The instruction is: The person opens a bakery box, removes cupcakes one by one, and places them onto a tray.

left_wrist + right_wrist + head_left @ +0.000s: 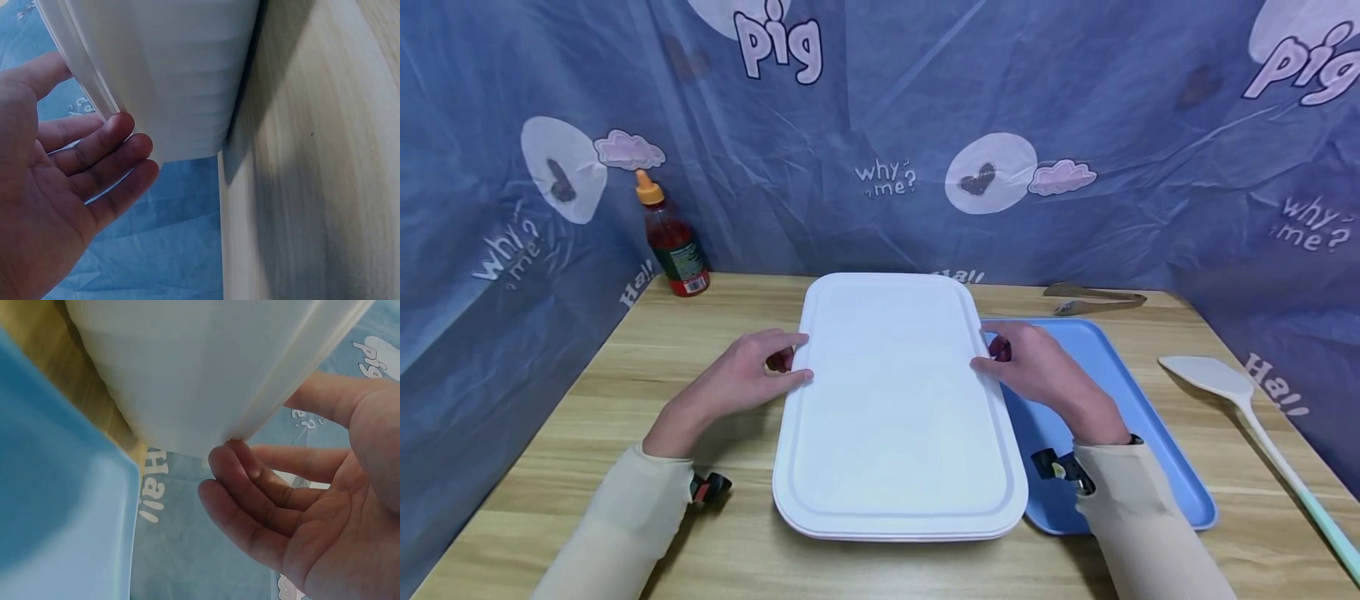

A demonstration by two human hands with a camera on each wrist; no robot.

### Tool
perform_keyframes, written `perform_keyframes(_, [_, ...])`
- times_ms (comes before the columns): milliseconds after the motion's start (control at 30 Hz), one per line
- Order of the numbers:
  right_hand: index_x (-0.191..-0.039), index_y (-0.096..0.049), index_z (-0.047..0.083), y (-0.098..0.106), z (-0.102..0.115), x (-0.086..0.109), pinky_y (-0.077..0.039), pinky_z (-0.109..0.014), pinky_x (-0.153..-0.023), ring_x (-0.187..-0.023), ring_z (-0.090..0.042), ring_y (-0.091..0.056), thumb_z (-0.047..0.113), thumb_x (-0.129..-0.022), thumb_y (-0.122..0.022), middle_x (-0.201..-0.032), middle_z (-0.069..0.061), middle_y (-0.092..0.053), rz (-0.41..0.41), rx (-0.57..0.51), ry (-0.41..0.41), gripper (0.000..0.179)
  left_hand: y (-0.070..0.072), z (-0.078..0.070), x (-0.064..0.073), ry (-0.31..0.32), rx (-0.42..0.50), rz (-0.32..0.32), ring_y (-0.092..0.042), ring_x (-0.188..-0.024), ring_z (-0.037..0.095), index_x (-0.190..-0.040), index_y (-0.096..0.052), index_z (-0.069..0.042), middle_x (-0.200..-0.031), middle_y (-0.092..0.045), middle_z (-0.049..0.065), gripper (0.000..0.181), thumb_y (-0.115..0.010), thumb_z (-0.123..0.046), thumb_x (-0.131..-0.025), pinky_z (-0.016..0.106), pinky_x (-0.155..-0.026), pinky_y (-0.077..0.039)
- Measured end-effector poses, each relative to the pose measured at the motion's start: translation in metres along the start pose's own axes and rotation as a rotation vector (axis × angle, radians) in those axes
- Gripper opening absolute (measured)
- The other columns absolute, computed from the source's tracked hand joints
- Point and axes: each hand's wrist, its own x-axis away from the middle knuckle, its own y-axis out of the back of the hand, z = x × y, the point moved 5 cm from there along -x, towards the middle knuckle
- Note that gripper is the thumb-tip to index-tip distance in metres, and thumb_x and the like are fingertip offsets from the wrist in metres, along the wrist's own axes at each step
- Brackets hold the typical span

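A white rectangular lid (pixel 902 400) with rounded corners covers a deep white container (pixel 187 69) in the middle of the table. At the lid's left edge, my left hand (pixel 748 367) pinches the rim, thumb on top and fingertips beneath it. Opposite, my right hand (pixel 1037 362) holds the right edge in the same way, with fingertips under the rim in the right wrist view. The container's ribbed side wall (pixel 181 362) shows below the lid in both wrist views. Whatever lies inside is hidden.
A blue tray (pixel 1150 454) lies just right of the container, partly under my right forearm. Metal tongs (pixel 1097 298) rest behind it. A white spatula (pixel 1213 379) with a green handle end lies far right. A red sauce bottle (pixel 677 250) stands at the back left.
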Motion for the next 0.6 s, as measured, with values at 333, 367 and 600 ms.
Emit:
perform_keyframes(333, [-0.148, -0.046, -0.004, 0.0019, 0.0047, 0.0029, -0.055, -0.035, -0.073, -0.094, -0.027, -0.063, 0.027, -0.093, -0.073, -0.113, -0.018, -0.068, -0.036, -0.054, -0.075, 0.068, 0.0003, -0.0012, 0.0013, -0.015, -0.010, -0.014, -0.056, -0.082, 0.022, -0.133, -0.065, -0.002, -0.087, -0.060, 0.002, 0.050, -0.077, -0.023, -0.089, 0.031, -0.073, -0.044])
perform_keyframes(367, [-0.148, -0.046, -0.004, 0.0022, 0.0060, 0.0033, -0.056, -0.036, -0.074, -0.096, -0.028, -0.063, 0.028, -0.093, -0.073, -0.115, -0.018, -0.067, -0.037, -0.061, -0.085, 0.069, 0.0003, -0.0012, 0.0013, -0.015, -0.012, -0.014, -0.055, -0.082, 0.022, -0.133, -0.065, -0.002, -0.087, -0.060, 0.002, 0.050, -0.077, -0.023, -0.089, 0.031, -0.073, -0.044])
perform_keyframes(600, [-0.151, -0.042, -0.002, 0.0040, 0.0074, 0.0046, -0.058, -0.045, -0.083, -0.111, -0.037, -0.064, 0.031, -0.092, -0.074, -0.125, -0.023, -0.065, -0.026, -0.049, -0.141, 0.075, 0.0002, -0.0009, 0.0015, -0.003, -0.016, -0.010, -0.055, -0.082, 0.021, -0.134, -0.064, -0.002, -0.088, -0.060, 0.003, 0.051, -0.077, -0.023, -0.090, 0.031, -0.072, -0.045])
